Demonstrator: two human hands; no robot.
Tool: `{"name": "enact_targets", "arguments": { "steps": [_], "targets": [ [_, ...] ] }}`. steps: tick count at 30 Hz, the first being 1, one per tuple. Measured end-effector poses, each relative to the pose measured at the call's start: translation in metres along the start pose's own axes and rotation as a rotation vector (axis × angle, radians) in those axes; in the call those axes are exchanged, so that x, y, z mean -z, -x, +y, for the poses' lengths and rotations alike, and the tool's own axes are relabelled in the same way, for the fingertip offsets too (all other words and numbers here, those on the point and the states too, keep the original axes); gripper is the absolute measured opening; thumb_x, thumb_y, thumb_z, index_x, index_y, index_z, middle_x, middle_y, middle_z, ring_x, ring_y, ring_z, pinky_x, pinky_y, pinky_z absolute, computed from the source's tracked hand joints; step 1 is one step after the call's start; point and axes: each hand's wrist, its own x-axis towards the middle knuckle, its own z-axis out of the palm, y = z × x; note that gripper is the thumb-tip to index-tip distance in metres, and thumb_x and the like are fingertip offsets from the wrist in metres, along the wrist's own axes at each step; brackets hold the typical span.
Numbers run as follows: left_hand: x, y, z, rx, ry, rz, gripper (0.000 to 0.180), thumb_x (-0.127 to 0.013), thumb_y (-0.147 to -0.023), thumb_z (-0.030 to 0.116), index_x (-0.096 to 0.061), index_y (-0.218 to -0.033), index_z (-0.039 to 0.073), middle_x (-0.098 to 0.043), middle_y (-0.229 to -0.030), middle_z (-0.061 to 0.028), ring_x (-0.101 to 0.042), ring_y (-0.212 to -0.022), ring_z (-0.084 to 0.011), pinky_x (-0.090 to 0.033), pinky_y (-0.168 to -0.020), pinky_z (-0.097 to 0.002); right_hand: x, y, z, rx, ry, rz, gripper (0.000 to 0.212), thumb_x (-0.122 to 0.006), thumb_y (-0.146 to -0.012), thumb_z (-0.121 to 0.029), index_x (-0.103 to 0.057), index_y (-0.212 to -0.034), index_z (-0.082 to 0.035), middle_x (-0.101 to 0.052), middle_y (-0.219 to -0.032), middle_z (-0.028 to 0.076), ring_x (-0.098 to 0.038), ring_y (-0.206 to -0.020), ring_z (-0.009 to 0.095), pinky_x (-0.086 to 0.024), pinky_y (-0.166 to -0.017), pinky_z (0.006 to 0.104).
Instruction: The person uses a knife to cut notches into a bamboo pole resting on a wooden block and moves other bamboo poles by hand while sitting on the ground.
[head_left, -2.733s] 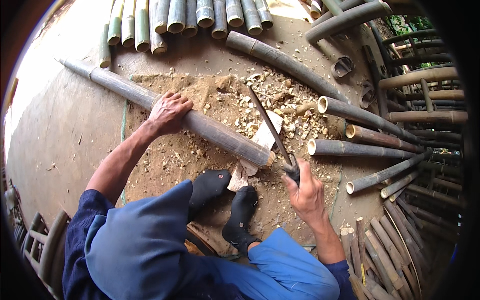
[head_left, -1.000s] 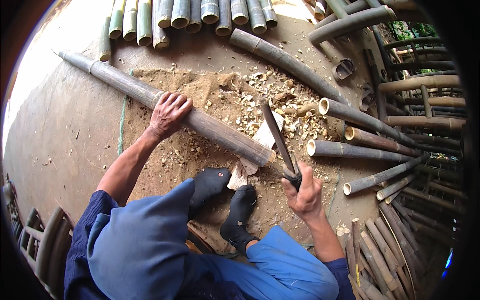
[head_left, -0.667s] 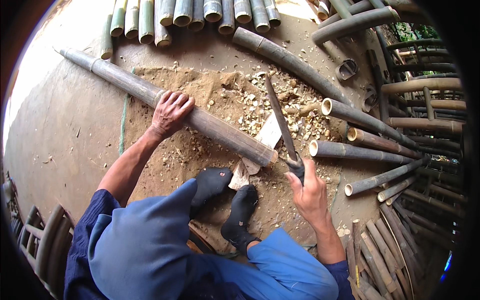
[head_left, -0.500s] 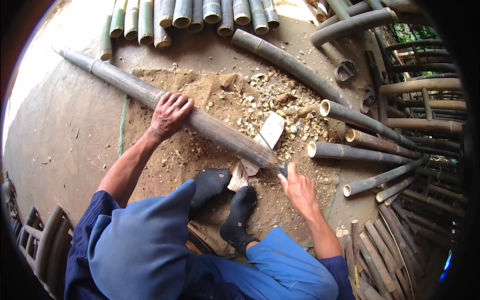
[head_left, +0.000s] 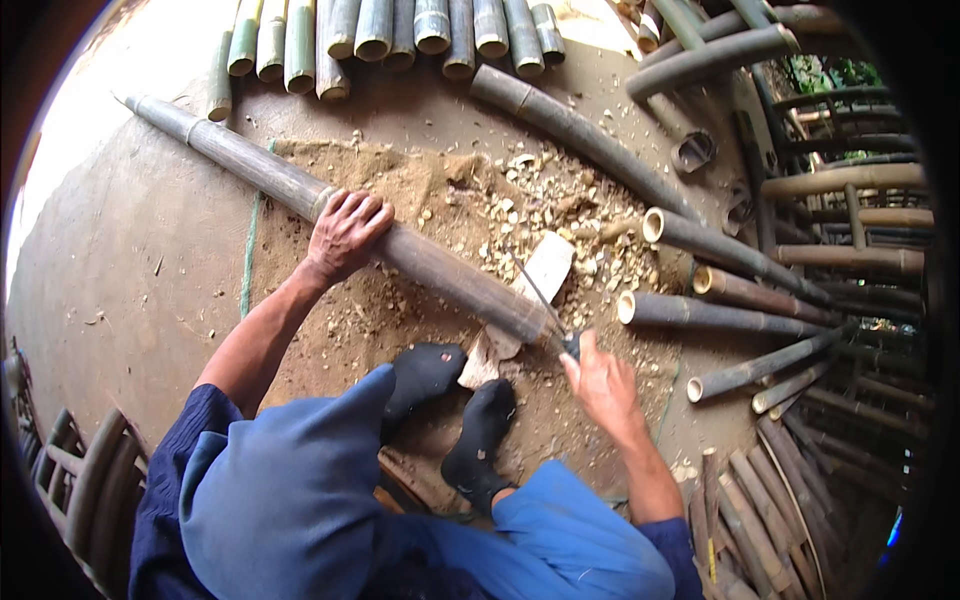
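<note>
A long grey-brown bamboo pole (head_left: 450,277) slants from the far left down to a spot in front of my feet. My left hand (head_left: 350,235) is wrapped over its middle from above. At the near end, my right hand (head_left: 602,380) grips the dark handle of a knife (head_left: 540,288), whose thin blade lies across the tip of the pole. The blade's contact with the bamboo is too small to make out. Beside that end are a pale flat block (head_left: 548,268) and a pale wood piece (head_left: 480,362) by my dark-socked feet (head_left: 478,435).
Wood chips (head_left: 600,195) litter a brown sack cloth (head_left: 330,165). Cut bamboo lengths (head_left: 375,35) line the far edge. More poles (head_left: 725,312) point inward from the right, below bamboo frames (head_left: 840,180). Thin sticks (head_left: 755,510) are stacked at lower right. Another bamboo frame (head_left: 90,490) stands lower left.
The whole view has shifted slightly. My left hand keeps its hold on the bamboo pole, and my right hand with the knife remains at its near end, with little visible movement.
</note>
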Motion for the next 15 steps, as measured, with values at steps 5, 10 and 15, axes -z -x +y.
{"name": "enact_targets", "arguments": {
  "steps": [5, 10, 15],
  "targets": [
    [0.005, 0.006, -0.003, 0.044, -0.018, -0.025, 0.052, -0.076, -0.082, 0.022, -0.062, -0.131, 0.011, -0.066, -0.125, -0.01, -0.064, -0.123, -0.0297, -0.046, -0.111, -0.0508, 0.065, 0.012, -0.065, 0.192, -0.304, 0.303, 0.031, -0.071, -0.106, -0.022, -0.055, -0.12, 0.001, -0.073, -0.083, 0.024, -0.075, -0.066, 0.042, -0.06, -0.058, 0.0493],
    [0.009, -0.008, 0.004, 0.025, 0.033, -0.024, 0.049, -0.075, -0.082, 0.021, -0.063, -0.129, 0.011, -0.066, -0.123, -0.0093, -0.064, -0.121, -0.0293, -0.047, -0.109, -0.0504, -0.015, 0.003, -0.006, -0.113, -0.043, -0.051, 0.032, -0.069, -0.107, -0.025, -0.051, -0.114, 0.001, -0.07, -0.079, 0.024, -0.072, -0.06, 0.039, -0.057, -0.053, 0.0502],
    [0.001, -0.002, -0.004, 0.05, -0.031, 0.007, 0.05, -0.076, -0.082, 0.021, -0.063, -0.129, 0.011, -0.066, -0.124, -0.009, -0.064, -0.122, -0.029, -0.047, -0.11, -0.0502, 0.039, 0.001, -0.037, 0.079, -0.129, 0.119, 0.031, -0.069, -0.107, -0.025, -0.053, -0.117, 0.0, -0.07, -0.076, 0.023, -0.072, -0.062, 0.042, -0.057, -0.053, 0.0512]
  ]
}}
